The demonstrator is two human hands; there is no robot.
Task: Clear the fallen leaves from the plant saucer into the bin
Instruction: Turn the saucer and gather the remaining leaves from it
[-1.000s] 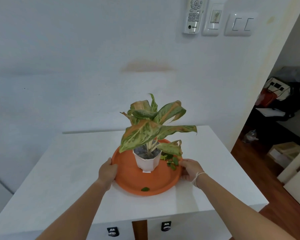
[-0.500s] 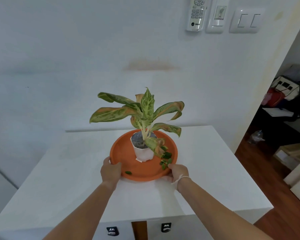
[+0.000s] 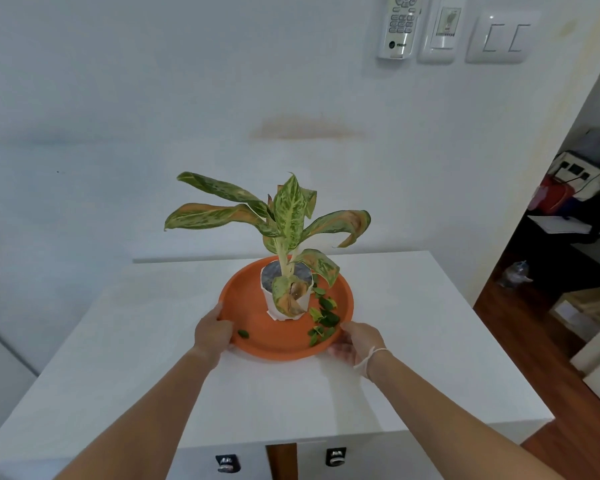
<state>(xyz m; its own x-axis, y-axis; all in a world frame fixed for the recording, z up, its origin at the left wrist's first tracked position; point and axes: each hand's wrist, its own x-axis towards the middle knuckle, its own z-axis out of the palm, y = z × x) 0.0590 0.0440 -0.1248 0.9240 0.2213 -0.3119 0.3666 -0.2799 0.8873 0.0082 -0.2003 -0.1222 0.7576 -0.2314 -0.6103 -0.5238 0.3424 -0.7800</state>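
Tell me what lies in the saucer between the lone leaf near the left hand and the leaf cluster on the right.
Bare orange saucer floor separates the lone leaf from the leaf cluster, seen in the head view.

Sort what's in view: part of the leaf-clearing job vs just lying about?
Job: orange saucer, fallen leaves, potted plant, left hand, right hand.
Lying about: remote, wall switches, bags, cardboard box. No bin visible.

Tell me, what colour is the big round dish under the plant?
Orange. The saucer shows plainly in the head view, under the white pot.
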